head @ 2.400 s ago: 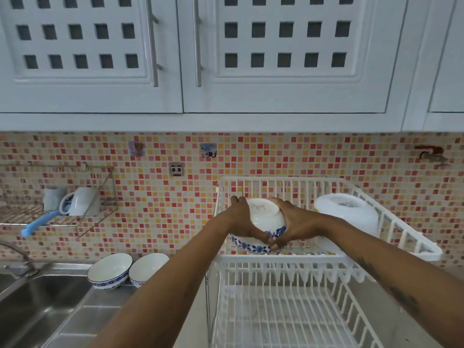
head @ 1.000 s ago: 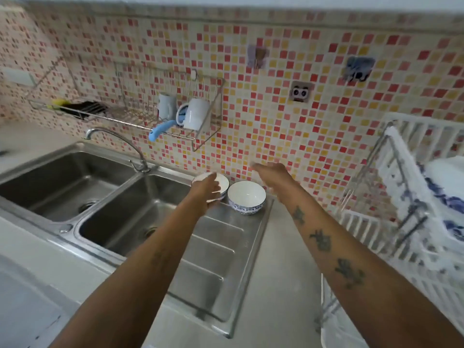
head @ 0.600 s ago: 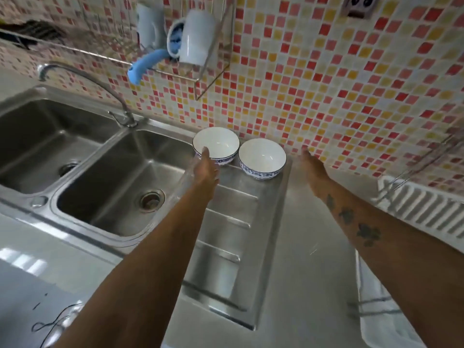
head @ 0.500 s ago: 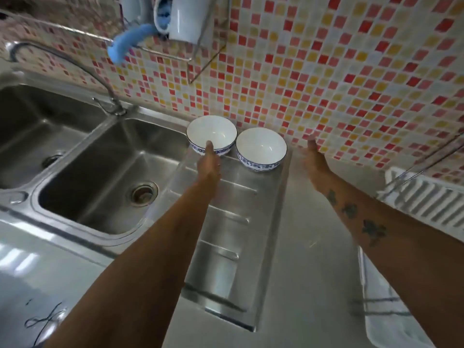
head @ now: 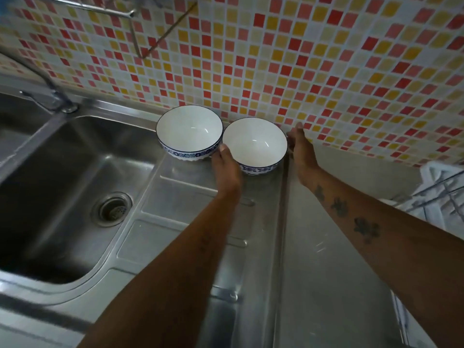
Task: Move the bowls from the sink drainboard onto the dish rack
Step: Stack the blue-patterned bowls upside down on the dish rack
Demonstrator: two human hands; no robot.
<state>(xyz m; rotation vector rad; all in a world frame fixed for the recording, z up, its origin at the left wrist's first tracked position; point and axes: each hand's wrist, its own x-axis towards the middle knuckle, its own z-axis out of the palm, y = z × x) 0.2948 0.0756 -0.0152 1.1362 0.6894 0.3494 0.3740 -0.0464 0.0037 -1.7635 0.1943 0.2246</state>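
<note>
Two white bowls with blue patterned bands stand upright side by side at the back of the steel drainboard (head: 200,222), against the tiled wall. My two hands flank the right bowl (head: 254,144). My left hand (head: 226,169) is at its left side, in the gap beside the left bowl (head: 189,130), with the thumb by the rim. My right hand (head: 301,154) lies along its right side with fingers stretched out at the rim. The bowl rests on the drainboard. A corner of the white dish rack (head: 442,189) shows at the right edge.
A deep steel sink basin (head: 62,184) with a drain lies to the left, and the faucet base (head: 57,101) stands behind it. A wire wall shelf (head: 135,33) hangs above on the mosaic tiles. Grey countertop (head: 331,272) runs between drainboard and rack.
Both hands left the bowl set in the rack and reached left to the drainboard. In the last half second they closed in on both sides of the right bowl.
</note>
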